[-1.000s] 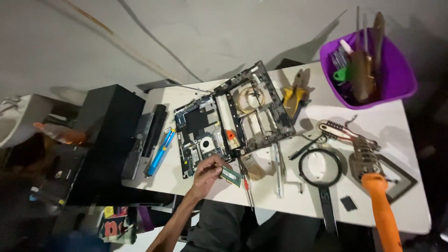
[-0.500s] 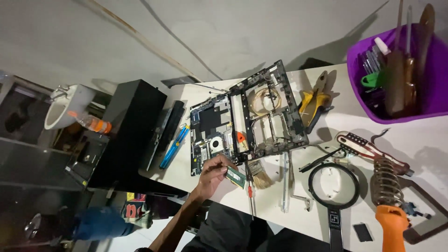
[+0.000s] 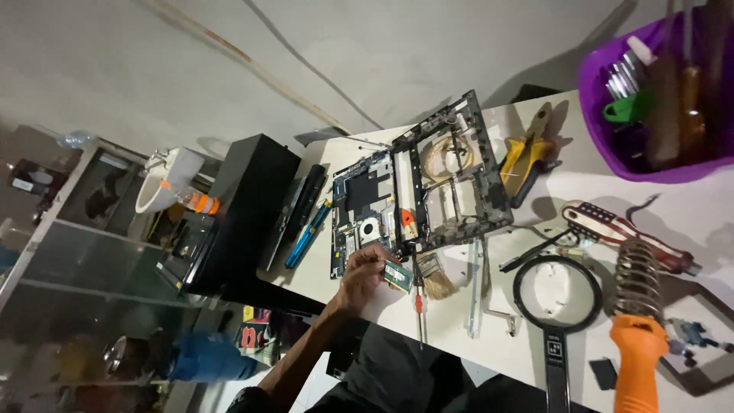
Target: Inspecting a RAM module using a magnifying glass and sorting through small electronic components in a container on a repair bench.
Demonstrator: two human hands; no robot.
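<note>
My left hand (image 3: pixel 361 277) pinches the little green card (image 3: pixel 397 274) at 3 o'clock of it, so I should hold it flat and slide it gently toward the circuit board (image 3: pixel 359 214) at 12 o'clock.

Right of table: purple tub (image 3: pixel 604 157) holding tools
Centre right: yellow-handled pliers (image 3: pixel 527 157), magnifying glass (image 3: pixel 556 294), coiled iron stand (image 3: pixel 638 279) with orange handle (image 3: pixel 636 359)
Near edge: brush (image 3: pixel 434 279), red screwdriver (image 3: pixel 419 306)
Left end: blue pen (image 3: pixel 307 233), black box (image 3: pixel 245 206)
</note>
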